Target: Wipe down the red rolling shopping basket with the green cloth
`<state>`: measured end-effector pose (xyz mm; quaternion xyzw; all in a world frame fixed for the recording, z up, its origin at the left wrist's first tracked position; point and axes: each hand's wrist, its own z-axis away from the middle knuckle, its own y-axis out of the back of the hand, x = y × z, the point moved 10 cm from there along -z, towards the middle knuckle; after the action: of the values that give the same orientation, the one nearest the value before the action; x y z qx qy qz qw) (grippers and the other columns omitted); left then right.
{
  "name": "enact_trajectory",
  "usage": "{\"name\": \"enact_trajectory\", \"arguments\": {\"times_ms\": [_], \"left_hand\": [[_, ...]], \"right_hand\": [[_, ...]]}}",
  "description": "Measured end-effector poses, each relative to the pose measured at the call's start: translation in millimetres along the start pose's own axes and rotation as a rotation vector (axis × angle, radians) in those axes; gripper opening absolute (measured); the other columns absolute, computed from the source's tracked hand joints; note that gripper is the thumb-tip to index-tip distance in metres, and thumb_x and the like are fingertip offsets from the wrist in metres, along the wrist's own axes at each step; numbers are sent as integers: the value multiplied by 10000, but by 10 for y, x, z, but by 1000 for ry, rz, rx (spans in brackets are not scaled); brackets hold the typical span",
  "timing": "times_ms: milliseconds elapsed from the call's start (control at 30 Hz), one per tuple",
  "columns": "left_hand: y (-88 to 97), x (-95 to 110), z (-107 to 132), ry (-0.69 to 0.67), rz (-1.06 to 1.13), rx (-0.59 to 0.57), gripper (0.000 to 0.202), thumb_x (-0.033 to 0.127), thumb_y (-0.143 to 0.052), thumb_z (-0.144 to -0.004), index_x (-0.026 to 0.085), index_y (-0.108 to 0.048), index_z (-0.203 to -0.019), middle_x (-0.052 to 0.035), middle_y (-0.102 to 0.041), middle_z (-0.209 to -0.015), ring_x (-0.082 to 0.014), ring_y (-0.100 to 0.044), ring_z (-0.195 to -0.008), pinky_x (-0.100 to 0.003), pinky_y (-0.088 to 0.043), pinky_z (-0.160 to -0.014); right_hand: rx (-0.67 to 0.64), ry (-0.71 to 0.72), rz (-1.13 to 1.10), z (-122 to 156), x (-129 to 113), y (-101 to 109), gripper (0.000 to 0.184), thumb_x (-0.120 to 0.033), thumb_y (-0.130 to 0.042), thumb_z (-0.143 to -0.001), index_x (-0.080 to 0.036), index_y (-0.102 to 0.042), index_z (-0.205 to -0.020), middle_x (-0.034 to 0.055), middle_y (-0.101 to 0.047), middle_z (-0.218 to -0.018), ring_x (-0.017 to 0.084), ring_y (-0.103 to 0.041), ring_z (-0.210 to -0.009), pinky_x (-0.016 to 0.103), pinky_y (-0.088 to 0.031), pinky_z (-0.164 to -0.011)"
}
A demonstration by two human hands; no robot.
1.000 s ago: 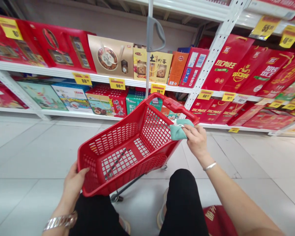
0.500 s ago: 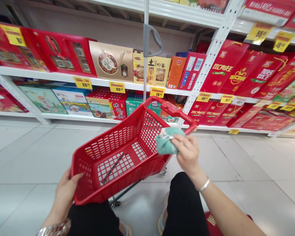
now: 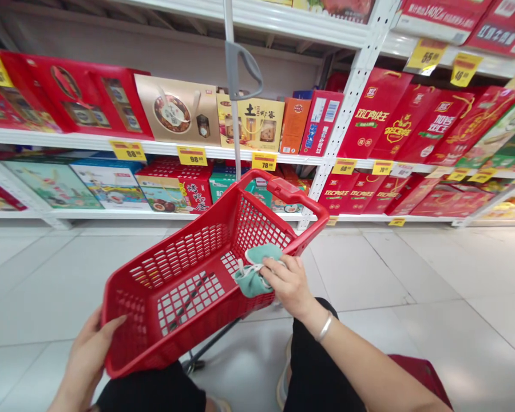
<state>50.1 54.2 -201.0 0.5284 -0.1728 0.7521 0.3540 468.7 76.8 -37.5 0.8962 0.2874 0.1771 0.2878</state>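
Note:
A red plastic shopping basket (image 3: 189, 240) with lattice sides stands tilted before my knees; only part of its dark wheeled frame shows beneath. My left hand (image 3: 88, 352) grips the basket's near left end, thumb over the rim and fingers hidden behind the wall. In my right hand (image 3: 287, 280) is a bunched green cloth (image 3: 257, 274) with white edging, pressed against the basket's right-hand rim near the handle (image 3: 298, 194). The fingers are closed on the cloth. Nothing lies inside the basket apart from the cloth's overhanging edge.
White shelves (image 3: 189, 216) filled with gift boxes and red bags (image 3: 367, 117) run along the far side, yellow price tags on their edges. A grey pole with a hook (image 3: 242, 71) rises behind the basket. A dark red object (image 3: 420, 372) lies on the floor at my right.
My right hand with the cloth has come down and left, from near the handle onto the basket's side rim. My left hand keeps its hold. The whole view has shifted slightly.

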Motion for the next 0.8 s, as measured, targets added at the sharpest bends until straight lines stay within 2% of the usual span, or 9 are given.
{"name": "enact_trajectory", "arguments": {"times_ms": [200, 367, 467, 533, 600, 633, 700, 800], "left_hand": [[-25, 43, 53, 6, -2, -13, 622, 217, -745, -573, 267, -689, -1190, 39, -739, -707, -185, -675, -521, -270, -576, -481], [-29, 84, 42, 7, -3, -21, 627, 194, -733, -604, 266, -681, -1225, 45, -736, -700, -184, -673, -513, -271, -577, -472], [-14, 109, 23, 7, 11, -16, 628, 173, -720, -639, 252, -675, -1259, 47, -722, -672, -176, -655, -488, -264, -567, -460], [-9, 135, 26, 3, 17, -13, 634, 153, -709, -658, 235, -668, -1286, 43, -717, -665, -171, -651, -487, -258, -564, -463], [-18, 163, 43, 0, 17, -17, 654, 138, -700, -677, 221, -650, -1323, 37, -719, -675, -170, -658, -503, -254, -565, -476], [-21, 177, 55, -1, 18, -15, 660, 131, -696, -685, 214, -643, -1337, 36, -718, -678, -166, -658, -510, -249, -564, -482], [-23, 203, 77, -11, 30, -2, 661, 121, -689, -701, 204, -635, -1354, 37, -710, -681, -151, -646, -511, -236, -558, -495], [-48, 227, 104, -31, 52, -4, 641, 120, -676, -726, 199, -637, -1360, 36, -700, -688, -131, -619, -503, -226, -550, -509]], "right_hand": [[19, -63, 151, -29, 610, 222, 274, -150, -565, -1014, -293, -778, -1109, 27, -791, -1151, 220, -563, -992, 368, -368, -816], [47, -164, 231, -109, 1319, 414, 364, -85, -522, -967, -275, -791, -1122, 48, -791, -1131, 233, -541, -950, 384, -400, -854], [97, -253, 270, -155, 1708, 628, 413, -63, -489, -920, -257, -799, -1111, 72, -788, -1086, 245, -528, -900, 408, -426, -860], [169, -300, 290, -172, 1792, 816, 425, -51, -481, -889, -249, -801, -1087, 78, -783, -1054, 249, -534, -876, 419, -439, -844], [213, -313, 269, -189, 1676, 927, 438, -43, -478, -876, -255, -797, -1089, 77, -777, -1056, 250, -564, -879, 428, -453, -840], [214, -300, 237, -204, 1537, 929, 442, -41, -480, -882, -264, -793, -1102, 74, -776, -1068, 249, -580, -890, 432, -460, -844], [188, -226, 131, -243, 1111, 834, 433, -46, -495, -910, -282, -784, -1130, 71, -776, -1093, 245, -600, -919, 427, -472, -852], [143, -87, -41, -297, 291, 566, 347, -84, -558, -954, -283, -772, -1141, 57, -783, -1125, 233, -585, -969, 397, -458, -856]]}}
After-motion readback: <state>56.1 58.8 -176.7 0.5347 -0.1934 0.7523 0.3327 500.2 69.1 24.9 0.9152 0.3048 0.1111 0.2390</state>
